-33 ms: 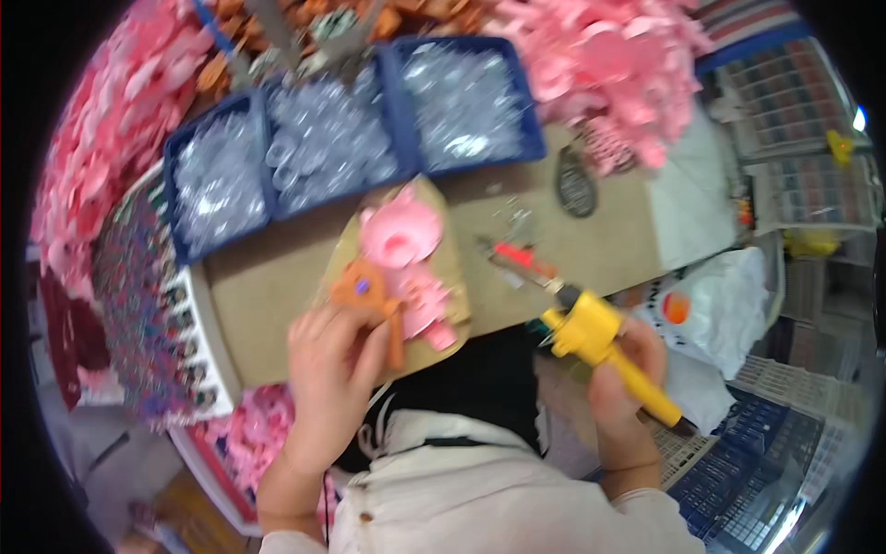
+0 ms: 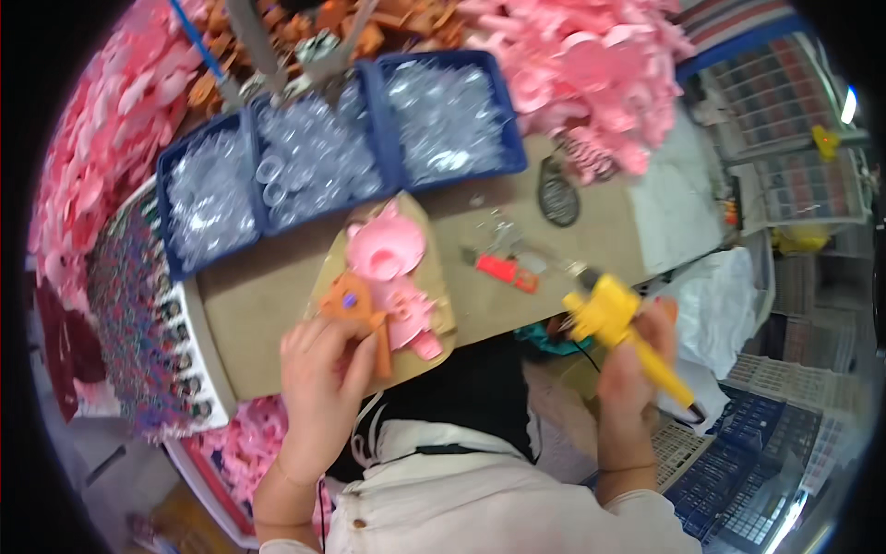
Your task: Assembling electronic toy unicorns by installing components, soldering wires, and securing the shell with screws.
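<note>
My left hand [image 2: 318, 367] is closed, with thumb and fingers pinching an orange plastic animal-shaped piece [image 2: 381, 343] that bears a small purple spot. This piece rests at the left side of a tan board [image 2: 443, 319]. Beside it on the board lie a pink dish-like piece with ears [image 2: 386, 242] and a smaller pink animal-shaped piece [image 2: 412, 312]. To the right, my right hand [image 2: 632, 374] grips a yellow tool [image 2: 604, 309] shaped like a soldering iron, raised by the table's front edge. Its metal tip is blurred. Left of that tip, a red utility knife [image 2: 506, 271] lies on the table.
Blue trays [image 2: 513, 129] of clear plastic parts line the table's back. Pink pieces [image 2: 591, 74] and orange pieces [image 2: 415, 23] are heaped behind. Small figures fill a white-edged tray [image 2: 205, 346] at left. An oval dark metal object [image 2: 558, 194] and a white bag [image 2: 715, 295] are at right.
My right hand has drawn the yellow tool rightward, its tip now apart from the red knife. The whole view has shifted slightly. My left hand keeps its grip on the orange piece.
</note>
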Demonstrator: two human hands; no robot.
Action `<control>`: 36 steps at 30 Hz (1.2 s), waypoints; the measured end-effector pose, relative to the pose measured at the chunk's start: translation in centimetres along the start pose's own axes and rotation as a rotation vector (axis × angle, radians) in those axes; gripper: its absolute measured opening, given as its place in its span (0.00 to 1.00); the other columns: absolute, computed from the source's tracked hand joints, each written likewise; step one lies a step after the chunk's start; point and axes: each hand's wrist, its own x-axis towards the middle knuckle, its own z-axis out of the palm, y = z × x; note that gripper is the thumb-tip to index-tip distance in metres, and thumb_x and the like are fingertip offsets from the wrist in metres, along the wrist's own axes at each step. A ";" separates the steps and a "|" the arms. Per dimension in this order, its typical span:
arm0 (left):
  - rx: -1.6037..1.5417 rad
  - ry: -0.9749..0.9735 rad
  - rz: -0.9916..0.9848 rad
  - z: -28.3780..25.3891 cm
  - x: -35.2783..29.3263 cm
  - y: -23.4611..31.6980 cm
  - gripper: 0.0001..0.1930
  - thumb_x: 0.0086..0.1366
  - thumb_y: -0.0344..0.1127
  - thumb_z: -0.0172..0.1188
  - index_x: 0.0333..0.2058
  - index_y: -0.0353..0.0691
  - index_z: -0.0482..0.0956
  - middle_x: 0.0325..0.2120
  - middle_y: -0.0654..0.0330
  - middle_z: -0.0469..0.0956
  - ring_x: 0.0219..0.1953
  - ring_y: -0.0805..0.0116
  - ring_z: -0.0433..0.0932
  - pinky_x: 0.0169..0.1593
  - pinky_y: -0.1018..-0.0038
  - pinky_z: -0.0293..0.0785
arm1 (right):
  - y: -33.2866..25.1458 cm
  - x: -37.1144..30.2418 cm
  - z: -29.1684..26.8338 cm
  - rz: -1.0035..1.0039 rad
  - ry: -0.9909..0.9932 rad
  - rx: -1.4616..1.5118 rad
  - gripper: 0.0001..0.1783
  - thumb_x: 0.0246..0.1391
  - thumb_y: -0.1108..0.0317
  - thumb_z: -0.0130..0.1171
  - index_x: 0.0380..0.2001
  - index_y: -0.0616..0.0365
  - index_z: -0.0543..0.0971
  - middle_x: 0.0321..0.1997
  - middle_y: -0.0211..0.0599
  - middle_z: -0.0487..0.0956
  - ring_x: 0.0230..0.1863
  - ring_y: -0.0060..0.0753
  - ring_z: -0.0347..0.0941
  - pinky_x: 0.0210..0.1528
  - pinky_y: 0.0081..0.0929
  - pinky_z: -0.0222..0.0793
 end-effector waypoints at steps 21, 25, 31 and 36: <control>0.154 -0.070 0.034 -3.9 -3.1 -4.5 0.08 0.48 0.29 0.64 0.30 0.42 0.77 0.33 0.61 0.72 0.40 0.58 0.70 0.44 0.64 0.64 | -1.6 6.8 10.4 0.021 -0.643 -0.133 0.05 0.52 0.75 0.57 0.33 0.63 0.77 0.28 0.31 0.74 0.27 0.20 0.68 0.28 0.18 0.63; 0.201 -0.011 0.166 -4.1 -2.2 -3.4 0.08 0.49 0.29 0.64 0.29 0.42 0.77 0.28 0.60 0.73 0.34 0.58 0.72 0.38 0.67 0.67 | -2.4 10.3 18.2 -0.557 -1.107 -0.135 0.07 0.46 0.71 0.60 0.31 0.60 0.78 0.38 0.38 0.75 0.39 0.39 0.72 0.44 0.28 0.68; -0.485 -0.125 -0.404 -6.4 -1.0 -4.4 0.07 0.60 0.32 0.61 0.33 0.35 0.75 0.23 0.68 0.72 0.25 0.82 0.69 0.30 0.82 0.66 | -3.2 11.5 18.4 -0.465 -1.078 -0.244 0.06 0.46 0.73 0.60 0.30 0.62 0.77 0.39 0.38 0.74 0.43 0.35 0.72 0.46 0.27 0.68; -0.663 0.181 -0.238 -5.7 2.2 -3.9 0.06 0.65 0.31 0.57 0.37 0.34 0.74 0.26 0.68 0.74 0.29 0.83 0.70 0.33 0.85 0.66 | -6.4 10.5 16.1 -0.313 -0.647 -0.156 0.06 0.44 0.78 0.59 0.30 0.63 0.76 0.40 0.37 0.73 0.43 0.30 0.70 0.46 0.24 0.66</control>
